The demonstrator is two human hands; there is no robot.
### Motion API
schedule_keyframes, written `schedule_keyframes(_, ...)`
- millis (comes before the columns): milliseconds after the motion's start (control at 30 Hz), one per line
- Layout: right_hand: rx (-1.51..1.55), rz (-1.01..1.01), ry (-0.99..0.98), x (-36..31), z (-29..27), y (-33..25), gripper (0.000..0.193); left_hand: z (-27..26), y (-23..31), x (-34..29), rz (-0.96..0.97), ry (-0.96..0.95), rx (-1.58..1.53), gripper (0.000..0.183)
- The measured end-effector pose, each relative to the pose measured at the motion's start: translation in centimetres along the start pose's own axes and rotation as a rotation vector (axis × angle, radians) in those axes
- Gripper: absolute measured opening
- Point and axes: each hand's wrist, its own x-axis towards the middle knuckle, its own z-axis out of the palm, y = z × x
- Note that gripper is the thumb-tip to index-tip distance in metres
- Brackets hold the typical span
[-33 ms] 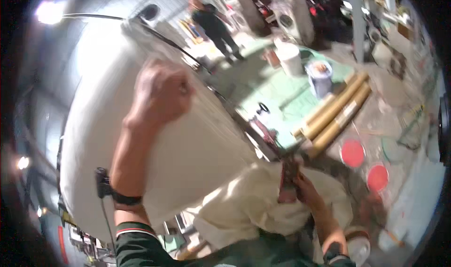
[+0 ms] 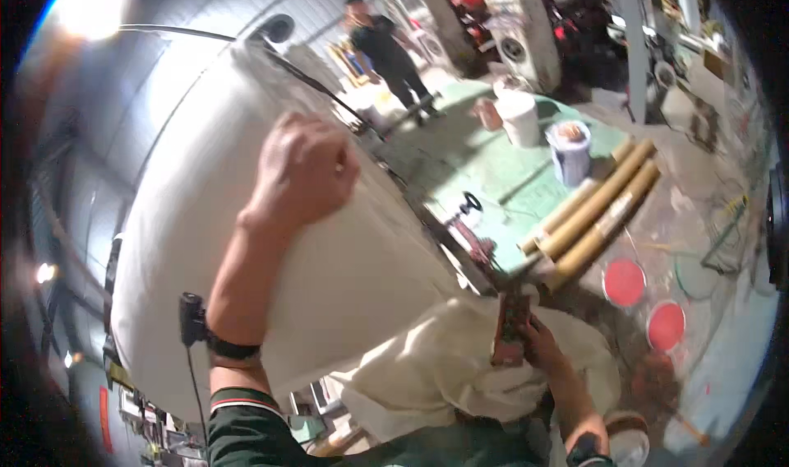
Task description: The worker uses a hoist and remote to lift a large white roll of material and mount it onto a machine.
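Observation:
My left hand (image 2: 306, 171) is raised in front of a large white sheet-covered form (image 2: 345, 278), its fingers curled into a fist. Whatever the fist holds, if anything, is hidden. Lower and to the right, my right hand (image 2: 542, 344) is wrapped around the side of a reddish-brown, block-shaped tool (image 2: 509, 330), whose exact kind I cannot make out. Loose cream cloth (image 2: 436, 356) lies bunched beneath that tool. A black device (image 2: 192, 319) with a cable is strapped to my left forearm.
A dark rail (image 2: 448, 241) borders the white form. Beyond it lie cardboard tubes (image 2: 604, 212), a white bucket (image 2: 519, 120) and another filled bucket (image 2: 569, 150). Two red discs (image 2: 624, 283) are on the floor at right. A person (image 2: 390, 52) stands at the back.
The whole view has shifted slightly, with the surroundings now farther right and sharper. My left fist sits a little farther right over the white sheet. My right hand keeps its grip.

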Motion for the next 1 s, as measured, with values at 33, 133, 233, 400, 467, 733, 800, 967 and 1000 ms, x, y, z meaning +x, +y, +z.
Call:
schedule_keyframes(33, 0.032, 0.017, 0.043, -0.6, 0.6, -0.3, 0.057, -0.8, 0.5, 0.3, 0.013, 0.030, -0.002, 0.015)
schedule_keyframes(133, 0.091, 0.028, 0.056, -0.6, 0.9, 0.2, 0.051, -1.2, 1.1, 0.0, 0.015, 0.011, -0.068, 0.013)
schedule_keyframes(233, 0.101, -0.001, 0.019, 0.2, 0.4, 0.3, 0.050, -1.0, 1.7, -0.1, 0.029, 0.040, -0.067, 0.014)
schedule_keyframes(400, 0.079, 0.005, 0.000, 1.4, 0.3, 0.6, 0.050, -1.0, 1.5, -0.4, 0.007, -0.013, -0.027, 0.014)
schedule_keyframes(467, 0.015, 0.008, -0.015, 1.1, 0.4, 0.2, 0.052, -0.9, 1.6, -0.3, 0.003, -0.012, -0.029, 0.014)
schedule_keyframes(733, 0.006, 0.031, -0.011, 1.0, 1.3, 0.4, 0.052, -2.3, 2.7, -1.1, -0.009, -0.044, 0.022, 0.008)
schedule_keyframes(800, 0.003, 0.028, -0.028, 1.2, 1.4, 0.5, 0.052, -2.5, 3.1, -0.9, 0.000, -0.036, 0.012, 0.009)
schedule_keyframes(967, 0.042, -0.008, 0.010, 1.9, 1.8, 0.2, 0.047, -2.4, 4.6, -0.2, 0.011, -0.082, -0.012, 0.013)
schedule_keyframes(1000, 0.045, 0.009, 0.030, 2.8, 1.9, 0.1, 0.047, -2.0, 4.3, -0.5, -0.005, -0.078, 0.013, 0.013)
